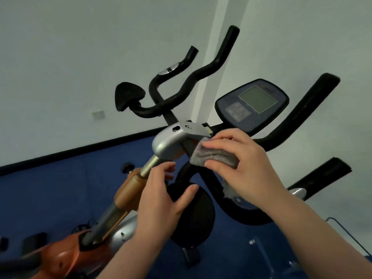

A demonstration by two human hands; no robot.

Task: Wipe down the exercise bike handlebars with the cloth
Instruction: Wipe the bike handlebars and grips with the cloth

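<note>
The exercise bike's black padded handlebars (209, 69) fan out from a silver stem cap (167, 141) in the centre of the head view. My right hand (241, 164) is shut on a folded grey cloth (215, 157) and presses it onto the black bar just right of the stem cap. A loose end of the cloth hangs below that hand. My left hand (163, 196) grips the round black elbow pad (195, 214) on the near side of the handlebars, thumb on the pad's top face.
A dark console with a grey screen (255, 101) sits behind my right hand. The silver and orange post (124, 194) slopes down to the left. A second black pad (128, 95) sits at the far left. Blue floor and white walls surround the bike.
</note>
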